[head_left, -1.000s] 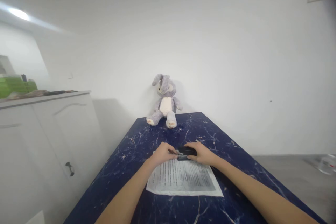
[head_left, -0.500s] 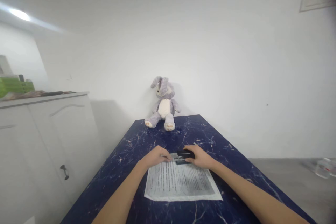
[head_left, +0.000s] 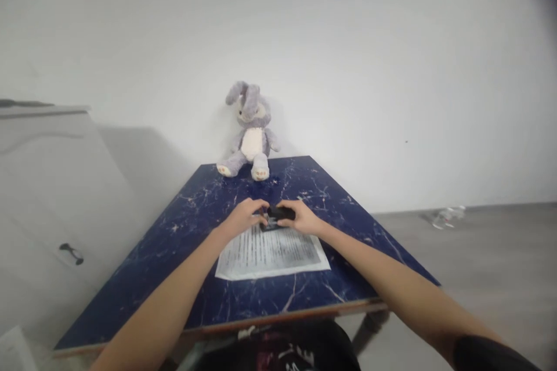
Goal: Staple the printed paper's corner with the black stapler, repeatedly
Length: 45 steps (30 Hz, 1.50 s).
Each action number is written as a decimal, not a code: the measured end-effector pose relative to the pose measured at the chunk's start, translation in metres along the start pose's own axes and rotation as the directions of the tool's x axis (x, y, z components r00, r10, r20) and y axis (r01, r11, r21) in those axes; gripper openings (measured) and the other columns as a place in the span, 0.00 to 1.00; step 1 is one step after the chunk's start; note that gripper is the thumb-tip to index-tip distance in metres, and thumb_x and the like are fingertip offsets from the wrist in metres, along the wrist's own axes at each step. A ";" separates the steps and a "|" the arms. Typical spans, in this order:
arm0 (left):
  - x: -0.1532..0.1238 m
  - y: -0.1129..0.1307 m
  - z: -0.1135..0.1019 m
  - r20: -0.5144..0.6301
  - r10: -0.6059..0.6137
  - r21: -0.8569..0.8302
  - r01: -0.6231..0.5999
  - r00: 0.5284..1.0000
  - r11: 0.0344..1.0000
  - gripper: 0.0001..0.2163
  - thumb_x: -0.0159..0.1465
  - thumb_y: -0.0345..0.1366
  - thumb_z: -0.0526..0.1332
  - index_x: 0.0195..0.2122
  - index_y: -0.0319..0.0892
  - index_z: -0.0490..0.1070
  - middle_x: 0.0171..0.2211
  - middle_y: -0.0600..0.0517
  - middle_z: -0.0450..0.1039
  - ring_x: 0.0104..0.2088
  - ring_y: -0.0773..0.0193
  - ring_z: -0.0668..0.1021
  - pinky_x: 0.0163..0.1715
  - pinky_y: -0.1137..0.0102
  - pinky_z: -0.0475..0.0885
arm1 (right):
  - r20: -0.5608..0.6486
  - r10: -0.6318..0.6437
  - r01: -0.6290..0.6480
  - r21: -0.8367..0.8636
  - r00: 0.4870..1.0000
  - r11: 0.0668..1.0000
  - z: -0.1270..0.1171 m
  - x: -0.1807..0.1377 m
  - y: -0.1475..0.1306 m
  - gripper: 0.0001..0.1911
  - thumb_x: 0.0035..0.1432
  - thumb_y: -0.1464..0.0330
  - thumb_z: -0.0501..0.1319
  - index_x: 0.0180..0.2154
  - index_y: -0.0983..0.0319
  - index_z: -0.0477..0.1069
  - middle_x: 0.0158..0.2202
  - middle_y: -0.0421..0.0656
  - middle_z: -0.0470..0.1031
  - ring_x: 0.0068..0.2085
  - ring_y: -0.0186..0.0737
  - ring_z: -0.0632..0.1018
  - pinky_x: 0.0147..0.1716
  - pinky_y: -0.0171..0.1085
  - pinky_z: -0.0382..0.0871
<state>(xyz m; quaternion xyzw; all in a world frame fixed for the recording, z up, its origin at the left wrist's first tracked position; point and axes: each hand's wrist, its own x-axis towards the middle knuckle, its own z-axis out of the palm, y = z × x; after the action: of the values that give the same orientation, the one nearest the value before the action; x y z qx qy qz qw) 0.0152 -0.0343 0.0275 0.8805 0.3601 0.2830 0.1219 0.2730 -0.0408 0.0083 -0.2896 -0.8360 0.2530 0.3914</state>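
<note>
Gripping a black stapler (head_left: 278,214) with the right hand (head_left: 302,219), fingers curled over its top and closed on it, at the far edge of a printed sheet of paper (head_left: 272,252) lying flat on the dark blue marbled table (head_left: 209,295). Pressing the left hand (head_left: 243,217) down beside the stapler's left end, fingertips bent onto the paper's far corner and touching or nearly touching the tool — too small to tell whether pinching anything.

Risking a pinched fingertip, judging by how close the left fingers are sitting to the stapler's mouth. Risking also a skewed or crumpled corner if the sheet slides on the glossy top under the push — only the left hand is pinning it. Possibly missing the paper altogether, since the stapler is lying right at the sheet's edge and the exact overlap is not showing. Tipping of the stapler under an off-centre press seems possible too.

Sitting well beyond the hands, against the white wall at the table's far end, a grey plush rabbit (head_left: 249,131) — well apart from the work. Standing to the left, a white cabinet (head_left: 47,185) with a dark handle. Lying on the grey floor to the right, something clear and crumpled (head_left: 446,217), likely plastic. Blocking nothing between hands and paper.
</note>
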 end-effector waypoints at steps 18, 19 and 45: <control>-0.001 -0.055 0.002 -0.310 -0.262 -0.461 0.097 0.914 0.882 0.23 0.70 0.54 0.57 0.33 0.37 0.77 0.25 0.50 0.77 0.17 0.71 0.71 0.21 0.75 0.65 | 0.234 0.200 -0.144 -0.236 0.951 0.961 -0.012 -0.067 -0.053 0.16 0.57 0.66 0.68 0.49 0.59 0.78 0.45 0.43 0.82 0.44 0.46 0.81 0.47 0.42 0.73; 0.000 -0.057 0.003 -0.311 -0.264 -0.472 0.092 0.913 0.877 0.23 0.71 0.53 0.57 0.34 0.37 0.77 0.24 0.50 0.77 0.17 0.71 0.71 0.20 0.75 0.65 | 0.176 0.251 -0.194 -0.290 0.952 0.937 -0.027 -0.080 -0.049 0.17 0.56 0.66 0.69 0.48 0.58 0.78 0.45 0.44 0.82 0.44 0.47 0.80 0.47 0.43 0.73; 0.002 -0.080 0.005 -0.416 -0.421 -0.563 0.136 0.806 0.815 0.21 0.70 0.51 0.58 0.33 0.38 0.77 0.23 0.51 0.75 0.16 0.71 0.70 0.19 0.74 0.64 | 0.754 0.133 -0.118 -0.074 0.643 0.990 -0.080 0.086 0.067 0.08 0.53 0.66 0.68 0.32 0.65 0.78 0.58 0.56 0.75 0.56 0.51 0.77 0.57 0.46 0.70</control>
<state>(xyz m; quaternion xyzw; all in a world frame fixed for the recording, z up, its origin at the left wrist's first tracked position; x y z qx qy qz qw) -0.0261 0.0233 -0.0091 0.6402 0.4218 0.5738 0.2881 0.3109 0.0808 0.0539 -0.2185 -0.9031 0.3695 -0.0135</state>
